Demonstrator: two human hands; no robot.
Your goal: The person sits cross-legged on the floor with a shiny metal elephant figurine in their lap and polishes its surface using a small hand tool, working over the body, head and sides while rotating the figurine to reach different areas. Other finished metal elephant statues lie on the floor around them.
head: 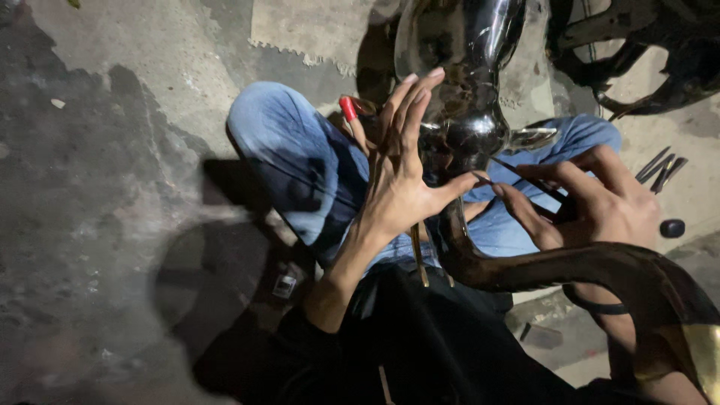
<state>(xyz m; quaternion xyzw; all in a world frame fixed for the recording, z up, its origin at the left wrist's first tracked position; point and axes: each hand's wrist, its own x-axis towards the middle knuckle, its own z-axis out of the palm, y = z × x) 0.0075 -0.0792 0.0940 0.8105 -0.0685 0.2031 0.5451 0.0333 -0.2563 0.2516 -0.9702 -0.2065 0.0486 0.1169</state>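
A shiny chrome metal part (465, 90), bulbous and curved, rests across my lap over my blue jeans (300, 161). My left hand (401, 176) lies flat against its near side, fingers spread and pointing up, thumb stretched toward the right. My right hand (592, 199) pinches a thin dark rod-like tool (525, 174) whose tip touches the chrome part near my left thumb. A dark curved bar (570, 266) sweeps from the chrome part under my right wrist toward the lower right. A red-tipped handle (349, 109) pokes out behind my left hand.
I sit on a stained concrete floor (105, 187). Several slim metal tools (660, 169) and a small dark round object (672, 228) lie on the floor at right. A dark metal frame (645, 52) stands at the top right. A cloth (315, 30) lies ahead.
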